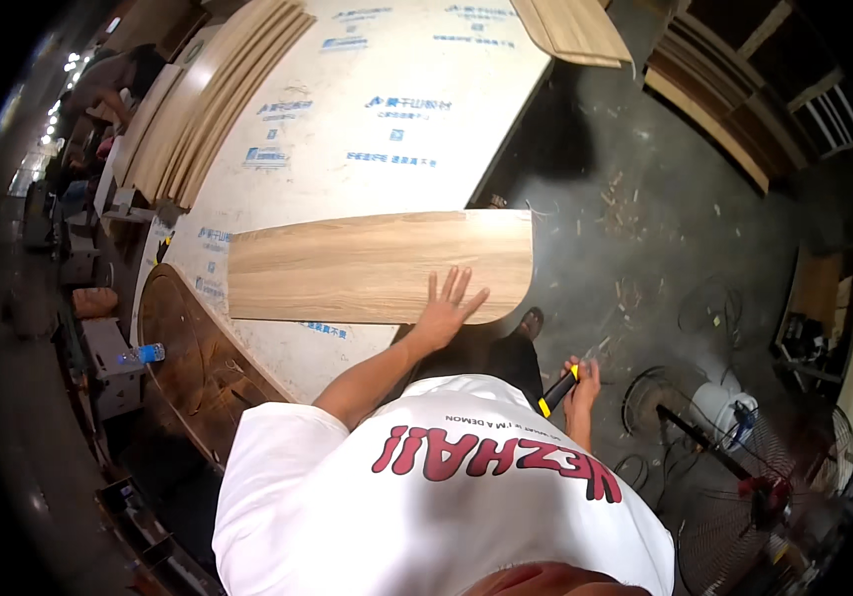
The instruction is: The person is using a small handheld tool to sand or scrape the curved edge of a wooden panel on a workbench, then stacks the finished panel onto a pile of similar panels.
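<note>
A wood-grain board (367, 263) with a rounded near right corner lies across the white printed sheet (416, 179), its right end reaching past the sheet's edge. My left hand (441, 316) rests flat on top of the board near that corner, fingers spread, gripping nothing. Lower and to the right, apart from the board, my right hand (581, 389) is closed around a yellow-and-black handled tool (557, 391). The tool's far end is pale and blurred, so its exact kind cannot be told.
Several similar boards (232, 99) are stacked at the far left, with more boards (575, 30) at the far right. A round brown panel (193, 353) stands left. Fans (764, 492), a white bucket (724, 412) and scattered scraps (620, 214) occupy the right-hand floor. Another person (113, 89) bends at far left.
</note>
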Motion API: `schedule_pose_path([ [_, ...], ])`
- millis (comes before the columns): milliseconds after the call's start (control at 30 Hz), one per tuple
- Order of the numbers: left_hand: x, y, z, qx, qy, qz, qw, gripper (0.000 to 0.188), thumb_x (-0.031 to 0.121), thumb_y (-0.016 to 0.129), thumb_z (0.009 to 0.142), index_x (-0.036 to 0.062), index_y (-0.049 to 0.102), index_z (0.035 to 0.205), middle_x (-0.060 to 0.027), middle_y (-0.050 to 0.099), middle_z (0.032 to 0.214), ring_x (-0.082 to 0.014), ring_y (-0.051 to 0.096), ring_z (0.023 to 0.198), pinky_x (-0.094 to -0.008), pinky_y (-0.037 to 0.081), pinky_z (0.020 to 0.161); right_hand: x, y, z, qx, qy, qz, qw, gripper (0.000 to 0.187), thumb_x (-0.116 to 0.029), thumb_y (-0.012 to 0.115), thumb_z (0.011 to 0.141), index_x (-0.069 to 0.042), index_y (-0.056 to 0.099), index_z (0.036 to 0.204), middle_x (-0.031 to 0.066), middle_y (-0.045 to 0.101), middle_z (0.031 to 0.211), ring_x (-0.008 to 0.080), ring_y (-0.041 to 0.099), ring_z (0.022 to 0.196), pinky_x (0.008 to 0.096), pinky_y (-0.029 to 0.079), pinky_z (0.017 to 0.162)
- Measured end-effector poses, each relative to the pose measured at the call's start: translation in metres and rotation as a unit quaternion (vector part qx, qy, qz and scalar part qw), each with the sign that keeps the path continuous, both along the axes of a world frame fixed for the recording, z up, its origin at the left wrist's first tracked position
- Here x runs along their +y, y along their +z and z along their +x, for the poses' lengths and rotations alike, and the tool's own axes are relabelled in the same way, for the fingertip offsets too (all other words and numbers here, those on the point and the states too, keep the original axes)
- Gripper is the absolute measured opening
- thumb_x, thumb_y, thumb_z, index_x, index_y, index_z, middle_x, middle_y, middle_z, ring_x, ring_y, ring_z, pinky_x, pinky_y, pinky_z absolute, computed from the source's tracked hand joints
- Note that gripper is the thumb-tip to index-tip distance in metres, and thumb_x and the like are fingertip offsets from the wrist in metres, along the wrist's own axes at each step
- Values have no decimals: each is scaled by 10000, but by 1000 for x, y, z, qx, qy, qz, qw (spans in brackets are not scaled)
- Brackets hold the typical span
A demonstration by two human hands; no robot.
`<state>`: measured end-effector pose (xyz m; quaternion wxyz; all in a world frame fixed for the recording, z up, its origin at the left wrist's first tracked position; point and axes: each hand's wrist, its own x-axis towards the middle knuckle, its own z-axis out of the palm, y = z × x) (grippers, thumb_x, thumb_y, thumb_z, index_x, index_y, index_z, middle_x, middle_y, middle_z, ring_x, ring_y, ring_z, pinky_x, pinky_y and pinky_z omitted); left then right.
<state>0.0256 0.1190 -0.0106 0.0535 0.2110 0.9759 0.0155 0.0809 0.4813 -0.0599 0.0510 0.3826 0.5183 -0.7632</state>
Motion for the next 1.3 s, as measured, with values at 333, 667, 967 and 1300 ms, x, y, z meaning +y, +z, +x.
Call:
schedule_pose_path([
  [333, -15, 86, 7, -86, -85, 194, 974, 735, 61, 557, 899, 191, 331, 1587, -249, 332, 1599, -462, 326, 1469, -662, 263, 1161, -23, 27, 55, -46, 158, 50, 985, 310, -204, 774, 915, -79, 621, 1154, 36, 617, 783, 167, 621, 624, 311, 528, 587],
  [667, -29, -13, 45, -6, -173, 135, 976, 688, 99, 535, 920, 212, 354, 1574, -256, 198, 1653, -473, 170, 1531, -712, 103, 1195, -14, 55, 79, -123, 121, 53, 984, 162, -212, 705, 943, -70, 646, 995, 41, 656, 781, 140, 600, 568, 272, 481, 518],
  [967, -31, -13, 18, -38, 167, 195, 966, 660, 389, 571, 990, 69, 402, 1542, -218, 253, 1651, -378, 186, 1543, -662, 84, 1202, 7, 77, 8, -107, 404, 243, 875, 348, -362, 564, 1049, -29, 665, 1055, 43, 686, 861, 106, 595, 639, 268, 457, 580],
  [1300, -69, -44, -66, 128, 662, -5, 738, 647, 433, 321, 1075, 28, 307, 1581, -181, 200, 1680, -339, 120, 1563, -600, 50, 1224, -82, 146, -278, 139, 713, 370, 580, 295, -219, 527, 1015, 14, 567, 1191, 226, 691, 839, 376, 702, 748, 471, 533, 681],
])
